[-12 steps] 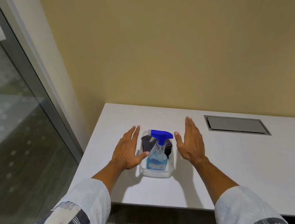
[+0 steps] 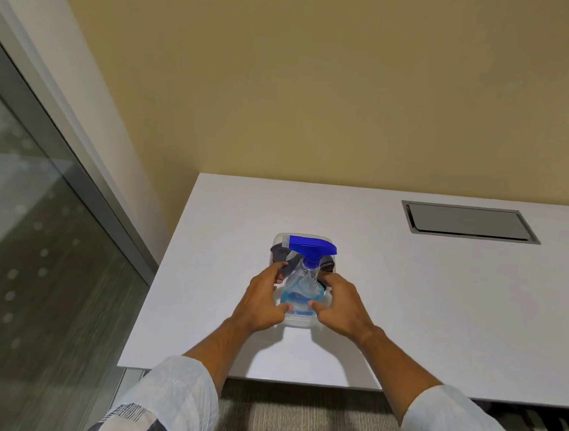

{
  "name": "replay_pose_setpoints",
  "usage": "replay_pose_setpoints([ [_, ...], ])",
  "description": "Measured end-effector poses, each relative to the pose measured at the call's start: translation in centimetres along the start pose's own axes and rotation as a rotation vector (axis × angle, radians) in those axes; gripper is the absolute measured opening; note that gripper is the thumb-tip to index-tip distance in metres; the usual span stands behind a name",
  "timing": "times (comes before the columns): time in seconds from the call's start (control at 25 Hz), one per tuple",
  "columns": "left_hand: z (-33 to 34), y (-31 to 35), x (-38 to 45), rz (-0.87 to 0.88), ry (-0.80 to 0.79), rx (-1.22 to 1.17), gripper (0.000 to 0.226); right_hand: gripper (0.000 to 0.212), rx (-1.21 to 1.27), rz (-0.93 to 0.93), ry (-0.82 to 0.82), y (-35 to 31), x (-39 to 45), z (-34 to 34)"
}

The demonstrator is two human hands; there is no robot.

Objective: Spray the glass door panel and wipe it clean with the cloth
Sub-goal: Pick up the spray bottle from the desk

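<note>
A clear plastic container stands on the white table near its front left corner. In it a clear spray bottle with blue liquid and a blue trigger head stands upright, with a dark grey cloth bunched behind it. My left hand curls round the container's left side, fingertips by the cloth and thumb at the near end. On the right side, my right hand grips the same way, its thumb beside the bottle's base. The glass door panel fills the left of the view.
A grey metal door frame runs diagonally beside the table's left edge. A grey cable hatch is set into the table at the back right. A yellow wall stands behind. Grey carpet and my shoes show below the table's front edge.
Both hands were flat and apart on either side of the container; they have closed in and now curl round it. The view has moved closer to the table.
</note>
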State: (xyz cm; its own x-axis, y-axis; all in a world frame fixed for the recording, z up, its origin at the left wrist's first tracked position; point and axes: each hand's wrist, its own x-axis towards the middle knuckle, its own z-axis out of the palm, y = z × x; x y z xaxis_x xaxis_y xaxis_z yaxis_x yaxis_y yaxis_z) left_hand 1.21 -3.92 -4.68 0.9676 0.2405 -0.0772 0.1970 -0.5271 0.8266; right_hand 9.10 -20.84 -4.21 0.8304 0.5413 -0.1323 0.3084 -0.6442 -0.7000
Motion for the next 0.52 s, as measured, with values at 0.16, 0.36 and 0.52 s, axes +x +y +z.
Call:
replay_pose_setpoints([
  [0.16,1.1,-0.4,0.8,-0.059,0.016,-0.067,0.073,0.054,0.082,0.034,-0.028,0.6,1.1,1.0],
  [0.36,1.5,-0.5,1.5,-0.119,0.040,-0.064,0.057,0.056,0.106,0.039,-0.051,1.1,1.9,1.4],
  [0.52,1.4,-0.5,1.9,-0.138,0.049,-0.060,0.053,0.061,0.104,0.048,-0.041,1.4,2.3,1.2],
])
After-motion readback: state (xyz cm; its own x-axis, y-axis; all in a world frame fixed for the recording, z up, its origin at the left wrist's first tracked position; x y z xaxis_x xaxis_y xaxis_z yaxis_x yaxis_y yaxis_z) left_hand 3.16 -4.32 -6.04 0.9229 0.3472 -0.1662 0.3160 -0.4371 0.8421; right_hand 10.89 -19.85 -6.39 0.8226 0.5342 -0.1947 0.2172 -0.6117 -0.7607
